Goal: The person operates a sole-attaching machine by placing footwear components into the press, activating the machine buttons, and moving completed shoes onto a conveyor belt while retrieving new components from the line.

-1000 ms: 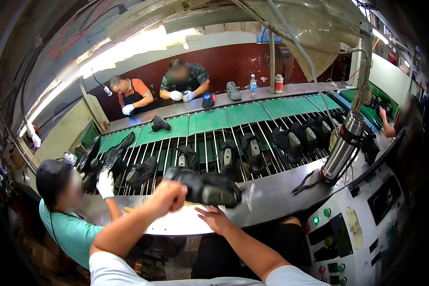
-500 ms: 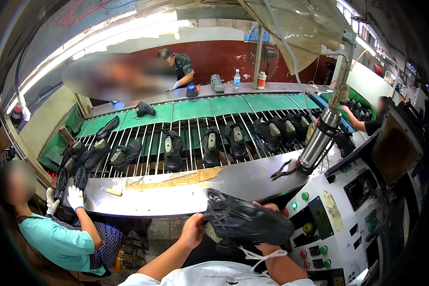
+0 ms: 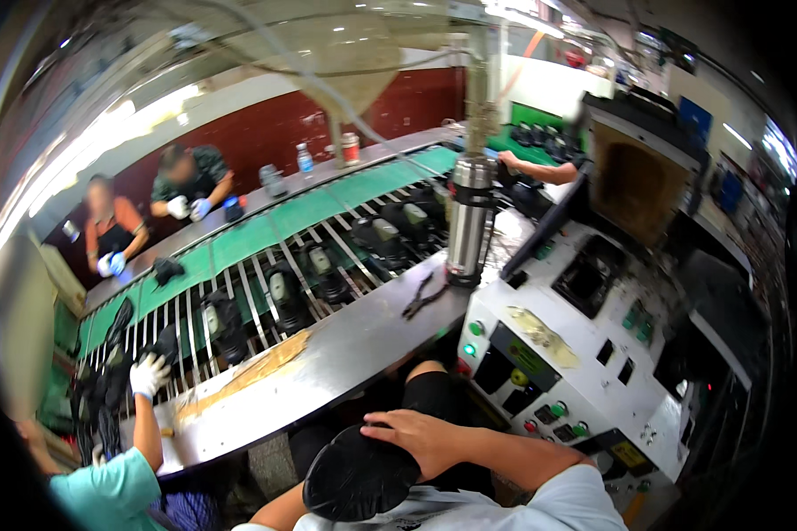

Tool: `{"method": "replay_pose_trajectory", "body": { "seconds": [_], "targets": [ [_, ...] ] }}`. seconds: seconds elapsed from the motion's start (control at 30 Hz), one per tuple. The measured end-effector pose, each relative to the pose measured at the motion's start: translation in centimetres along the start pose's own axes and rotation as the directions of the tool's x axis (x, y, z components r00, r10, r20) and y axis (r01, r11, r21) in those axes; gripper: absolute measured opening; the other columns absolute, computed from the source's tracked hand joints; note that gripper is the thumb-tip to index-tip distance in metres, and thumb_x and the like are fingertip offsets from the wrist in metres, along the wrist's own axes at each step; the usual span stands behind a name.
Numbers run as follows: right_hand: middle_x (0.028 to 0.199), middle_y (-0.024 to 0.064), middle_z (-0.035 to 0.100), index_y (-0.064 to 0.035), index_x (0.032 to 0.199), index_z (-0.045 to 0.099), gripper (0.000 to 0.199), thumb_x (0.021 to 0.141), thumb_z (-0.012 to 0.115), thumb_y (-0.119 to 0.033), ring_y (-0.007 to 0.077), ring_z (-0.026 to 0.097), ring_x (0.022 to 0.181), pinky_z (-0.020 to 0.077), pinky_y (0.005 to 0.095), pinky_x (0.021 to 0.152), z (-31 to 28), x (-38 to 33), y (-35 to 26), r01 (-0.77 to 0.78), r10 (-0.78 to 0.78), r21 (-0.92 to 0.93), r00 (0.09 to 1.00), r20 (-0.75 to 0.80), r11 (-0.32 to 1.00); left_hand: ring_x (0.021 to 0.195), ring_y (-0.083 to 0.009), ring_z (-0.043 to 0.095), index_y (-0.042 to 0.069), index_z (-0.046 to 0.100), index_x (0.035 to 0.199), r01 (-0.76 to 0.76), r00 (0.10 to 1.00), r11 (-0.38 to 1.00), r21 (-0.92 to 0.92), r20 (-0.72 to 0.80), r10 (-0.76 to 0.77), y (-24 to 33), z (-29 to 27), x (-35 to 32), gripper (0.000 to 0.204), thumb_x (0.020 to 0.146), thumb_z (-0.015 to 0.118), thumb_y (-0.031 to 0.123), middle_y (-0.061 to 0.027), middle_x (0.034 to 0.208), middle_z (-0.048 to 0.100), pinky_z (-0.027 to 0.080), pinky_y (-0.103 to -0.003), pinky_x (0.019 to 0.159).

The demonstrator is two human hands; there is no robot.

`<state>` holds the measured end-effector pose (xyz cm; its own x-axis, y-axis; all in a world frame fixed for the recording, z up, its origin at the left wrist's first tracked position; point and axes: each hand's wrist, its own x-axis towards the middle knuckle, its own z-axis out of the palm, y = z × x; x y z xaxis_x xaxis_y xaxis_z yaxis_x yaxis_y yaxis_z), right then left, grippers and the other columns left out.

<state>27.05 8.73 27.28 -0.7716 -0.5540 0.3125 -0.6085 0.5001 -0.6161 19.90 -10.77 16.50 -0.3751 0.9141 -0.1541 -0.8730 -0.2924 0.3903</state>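
Observation:
A black shoe [image 3: 360, 475] is held close to my lap, its broad dark rounded end turned up into view. My right hand [image 3: 423, 440] curls its fingers over the shoe's upper right edge. Only my left forearm [image 3: 281, 511] shows, running in behind the shoe; the hand itself is hidden. In front of me is the metal-topped bench edge [image 3: 345, 372], beside a roller conveyor [image 3: 250, 288] carrying several black shoes, with a light-coloured piece showing in some of them.
A steel flask [image 3: 471, 217] stands strapped beside a post, with pliers [image 3: 423, 296] near it. At my right is a white machine [image 3: 540, 336] with coloured buttons and a raised lid [image 3: 636, 177]. A co-worker's gloved hand [image 3: 150, 375] touches shoes on the left; others work across the conveyor.
My view has swung right. The shoe has been turned from its side to show its rounded end and brought closer to my body. My right hand has moved on top; my left hand went out of sight.

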Motion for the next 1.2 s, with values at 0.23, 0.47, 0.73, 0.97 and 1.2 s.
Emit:
{"method": "replay_pose_trajectory", "body": {
  "seconds": [0.23, 0.47, 0.73, 0.97, 1.2],
  "targets": [
    [0.135, 0.0199, 0.046, 0.0001, 0.145, 0.028, 0.117, 0.05, 0.089, -0.028, 0.0329, 0.05, 0.121, 0.0376, 0.0419, 0.103, -2.5, -7.0, 1.1, -0.146, 0.226, 0.255, 0.919, -0.322, 0.956, 0.094, -0.0302, 0.063, -0.001, 0.049, 0.127, 0.225, 0.941, 0.972, 0.073, 0.244, -0.236, -1.3, 1.9, 2.9, 0.048, 0.095, 0.052, 0.035, -0.0186, 0.116, 0.06, 0.052, -0.034, 0.083],
    [0.125, 0.0136, 0.054, -0.0016, 0.144, 0.034, 0.105, 0.052, 0.083, -0.015, 0.0261, 0.054, 0.111, 0.0401, 0.0394, 0.101, -6.4, -16.6, 2.8, 0.018, 0.617, 0.627, 0.16, -0.77, 0.779, 0.11, -0.0353, 0.059, 0.003, 0.047, 0.134, 0.225, 0.916, 0.942, 0.248, 0.275, -0.292, -0.6, 5.6, 9.1, 0.049, 0.099, 0.045, 0.039, -0.026, 0.122, 0.059, 0.046, -0.046, 0.097],
    [0.128, 0.0167, 0.053, -0.0042, 0.146, 0.03, 0.102, 0.055, 0.076, -0.011, 0.0279, 0.055, 0.11, 0.0469, 0.0361, 0.092, -25.8, -22.3, 9.8, -0.378, 0.445, 0.589, -0.403, -0.799, 0.714, 0.072, -0.0169, 0.063, 0.0, 0.062, 0.092, -0.222, 0.919, 0.787, 0.576, -0.147, 0.367, 4.0, -4.7, 13.8, 0.013, 0.095, 0.053, 0.008, -0.0114, 0.081, 0.066, 0.052, -0.029, 0.069],
    [0.141, 0.0231, 0.044, -0.0013, 0.144, 0.033, 0.107, 0.052, 0.077, -0.03, 0.036, 0.046, 0.127, 0.0405, 0.0394, 0.104, -36.5, -22.9, 20.0, -0.734, 0.319, 0.662, -0.671, -0.669, -0.155, 0.059, -0.0099, 0.055, 0.0, 0.059, 0.089, -0.102, 0.578, 0.461, 0.882, -0.325, 0.749, 9.4, -17.1, 11.4, 0.011, 0.093, 0.052, 0.007, -0.0043, 0.068, 0.059, 0.045, -0.023, 0.054],
    [0.141, 0.0208, 0.048, -0.0038, 0.143, 0.039, 0.103, 0.058, 0.07, -0.054, 0.036, 0.043, 0.132, 0.0373, 0.0407, 0.108, -35.8, -26.5, 26.8, -0.742, 0.428, 0.391, -0.646, -0.631, -0.544, 0.06, -0.0113, 0.058, -0.003, 0.058, 0.084, -0.09, 0.572, 0.448, 0.89, -0.322, 0.754, 8.6, -16.6, 12.4, 0.011, 0.091, 0.052, 0.003, -0.0062, 0.07, 0.062, 0.049, -0.025, 0.053]
  ]
}}
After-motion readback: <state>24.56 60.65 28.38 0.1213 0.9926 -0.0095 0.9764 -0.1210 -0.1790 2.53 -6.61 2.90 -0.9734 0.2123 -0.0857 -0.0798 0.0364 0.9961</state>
